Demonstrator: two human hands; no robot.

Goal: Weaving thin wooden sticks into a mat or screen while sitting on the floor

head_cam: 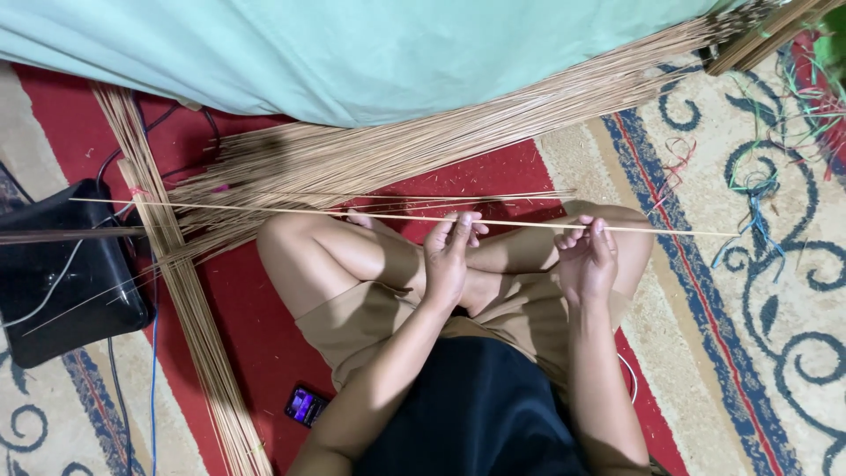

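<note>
A long thin stick (397, 216) is lying nearly level across the view, just above the person's crossed legs, running from over the black bag (62, 273) on one side to past the knee on the other. Both hands are holding it. The left hand (448, 256) is curling around the stick near its middle, fingers (463, 225) bent over it and pressed closed on it. The right hand (588, 257) is sitting farther along the stick, its fingertips (586, 231) pinching it from below, palm turned up and only partly closed.

Beyond the stick, a big sheaf of similar sticks (423, 145) is fanning out over the red patterned carpet (723, 264), under the edge of a pale green cloth (352, 53). A second bundle of sticks (189, 317) is running down across the carpet beside the bag. A small phone (306, 405) is lying on the carpet near the stick holder's left thigh, and loose coloured strings (758, 176) are scattering past the stick's far tip.
</note>
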